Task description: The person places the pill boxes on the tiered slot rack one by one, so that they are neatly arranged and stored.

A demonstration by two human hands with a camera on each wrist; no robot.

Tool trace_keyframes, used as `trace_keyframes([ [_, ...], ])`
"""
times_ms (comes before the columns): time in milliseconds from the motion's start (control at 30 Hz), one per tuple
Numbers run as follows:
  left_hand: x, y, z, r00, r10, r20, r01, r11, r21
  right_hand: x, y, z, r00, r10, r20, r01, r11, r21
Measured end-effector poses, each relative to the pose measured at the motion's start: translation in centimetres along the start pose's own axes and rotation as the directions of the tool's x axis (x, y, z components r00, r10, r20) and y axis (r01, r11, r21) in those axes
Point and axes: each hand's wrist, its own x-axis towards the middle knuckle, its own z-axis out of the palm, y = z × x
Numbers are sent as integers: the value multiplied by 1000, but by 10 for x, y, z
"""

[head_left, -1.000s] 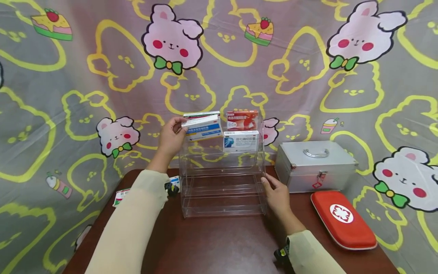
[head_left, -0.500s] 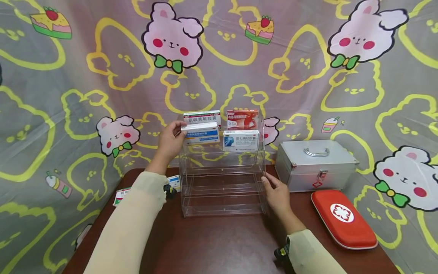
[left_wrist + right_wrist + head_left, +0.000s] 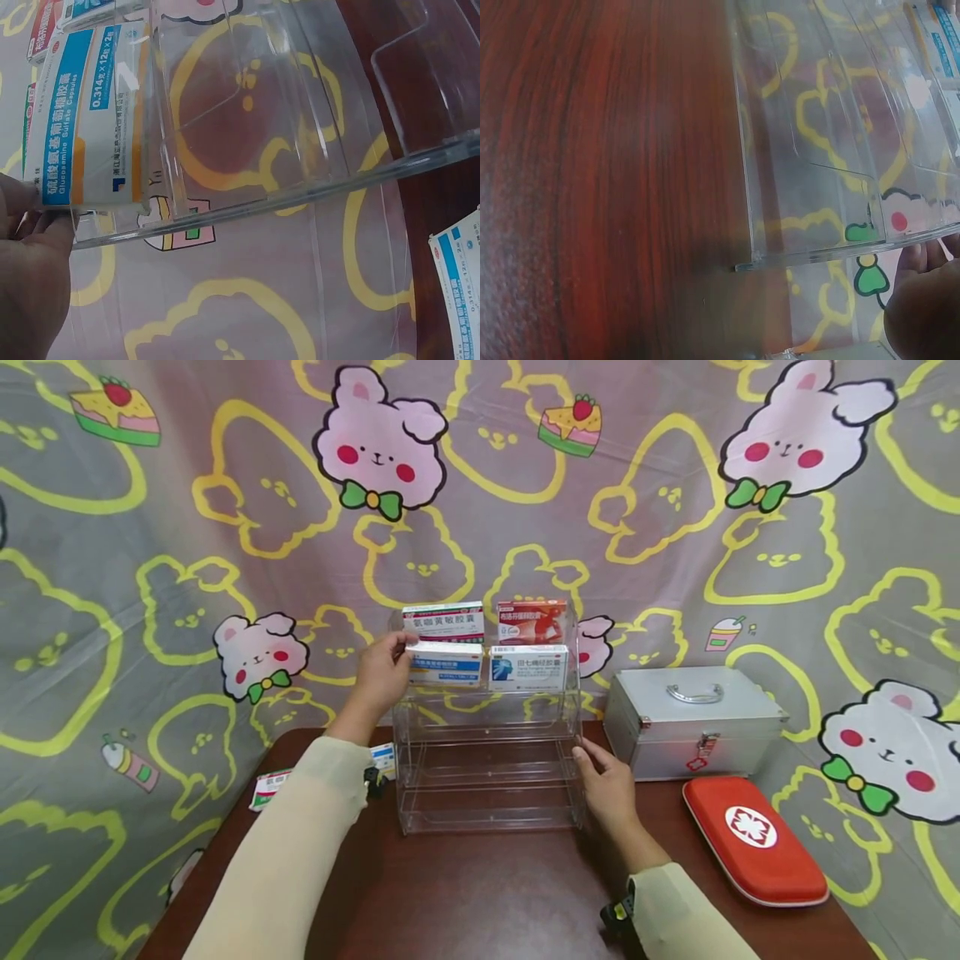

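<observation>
Left hand [image 3: 382, 670], arm raised, pinches blue box [image 3: 446, 663] at the rack's [image 3: 487, 760] upper-left edge. Right hand [image 3: 609, 785], fingers straight, touches the rack's right edge.

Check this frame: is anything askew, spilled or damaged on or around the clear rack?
Nothing stands out. Four medicine boxes sit upright in the clear rack; the left hand holds the blue-striped box level. The right hand rests against the rack's side. The metal case looks closed.

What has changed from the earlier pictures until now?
The left hand brought the blue-and-white box down from a tilt into the clear rack, level beside the other white box, and still holds its end. The right hand stayed on the rack's side; the other boxes did not move.
</observation>
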Motion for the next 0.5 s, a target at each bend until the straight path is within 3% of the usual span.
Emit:
trace_keyframes([
  [300,-5,1,5,1000,24,-16,-23,996,87,-1,0,0,1000,7,6,-7,1000,-1],
  [500,-8,-1,7,997,49,-53,-45,997,65,-1,-2,1,1000,9,-1,-9,1000,5],
])
